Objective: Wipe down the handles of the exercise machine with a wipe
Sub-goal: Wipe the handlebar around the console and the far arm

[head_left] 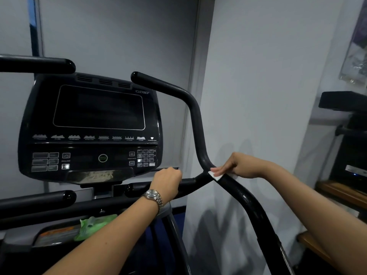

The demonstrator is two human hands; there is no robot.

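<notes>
Right hand [232,167] presses white wipe [216,176] flat-fingered onto right handle [198,124] at its fork; left hand [166,181] grips inner bar [188,182].

Pale grey wall panels [119,36] fill the view from 10 to 12 o'clock, split by a vertical seam. A blue vertical strip [32,26] runs at the far 10 o'clock edge. A white column [258,76] juts forward at 1 o'clock, with soft shadows low on it. A blurred poster [357,46] hangs at 2 o'clock. At 3 o'clock dark equipment [349,135] stands above a wooden shelf [337,192]. Blue floor [179,219] shows near 6 o'clock. The light is dim and even.
</notes>
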